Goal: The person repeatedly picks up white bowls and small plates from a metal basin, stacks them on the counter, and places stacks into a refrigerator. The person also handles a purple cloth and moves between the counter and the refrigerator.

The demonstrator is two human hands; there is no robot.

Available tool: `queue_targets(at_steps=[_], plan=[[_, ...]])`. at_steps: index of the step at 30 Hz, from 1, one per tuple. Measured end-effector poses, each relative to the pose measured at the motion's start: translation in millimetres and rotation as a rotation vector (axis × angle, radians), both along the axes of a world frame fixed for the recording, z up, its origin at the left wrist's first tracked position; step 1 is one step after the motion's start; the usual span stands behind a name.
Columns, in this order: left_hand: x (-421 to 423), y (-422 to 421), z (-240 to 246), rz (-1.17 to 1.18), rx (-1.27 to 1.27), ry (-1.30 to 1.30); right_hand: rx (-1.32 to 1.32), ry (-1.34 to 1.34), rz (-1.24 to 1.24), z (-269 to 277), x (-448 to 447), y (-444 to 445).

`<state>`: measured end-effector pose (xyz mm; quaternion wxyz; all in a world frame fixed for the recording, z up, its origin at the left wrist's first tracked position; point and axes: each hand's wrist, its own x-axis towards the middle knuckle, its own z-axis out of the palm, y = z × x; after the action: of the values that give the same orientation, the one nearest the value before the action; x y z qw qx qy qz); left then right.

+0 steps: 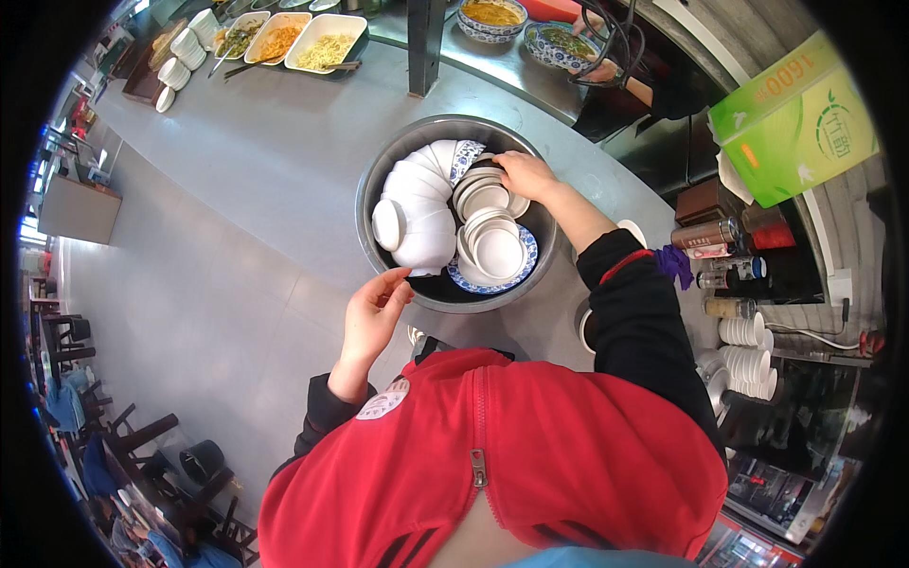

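A grey round basin (366,234) before me holds nested white bowls (415,186) in a curved row, one with a blue floral pattern. A small white dish (387,224) leans against their left side. Small white dishes (484,197) lie overlapping on the basin's right side. Below them, more small dishes (497,253) rest on a blue-patterned plate (531,264). My right hand (527,175) reaches over the basin's right rim, fingertips at the uppermost small dishes; whether it grips one is unclear. My left hand (375,309) is at the near-left rim, thumb and fingers slightly apart, holding nothing visible.
A grey counter (284,135) carries food trays (328,44) and stacked white dishes (186,51). A dark post (424,50) rises behind the basin. Another person's hand (605,71) is by a patterned soup bowl (561,44). Right are a green carton (795,121) and stacked cups (746,363).
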<state>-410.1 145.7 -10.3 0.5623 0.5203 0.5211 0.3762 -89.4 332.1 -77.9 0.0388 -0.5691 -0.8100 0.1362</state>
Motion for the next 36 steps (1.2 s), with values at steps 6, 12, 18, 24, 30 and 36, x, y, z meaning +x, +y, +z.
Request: queue_targets(at_steps=[6,12,18,24,30,36], plan=[[0,-3,-1,0.014,-0.019,0.024,-0.165,0.208,0.012,5,7,5],[-1,-4,2,0.008,-0.033,0.062,-0.032,0.134,0.065,-3,0,42],[-1,-4,5,0.037,-0.047,0.048,0.043,-0.205,-0.03,-15,-31,52],[-3,5,7,0.037,0.038,0.072,0.181,-0.227,-0.266,-10,-33,5],[21,59,12,-0.133,0.325,0.296,0.419,-0.023,-0.245,23,-1,-39],[92,151,0,-0.454,0.808,0.607,0.715,0.28,-0.342,58,16,-87]])
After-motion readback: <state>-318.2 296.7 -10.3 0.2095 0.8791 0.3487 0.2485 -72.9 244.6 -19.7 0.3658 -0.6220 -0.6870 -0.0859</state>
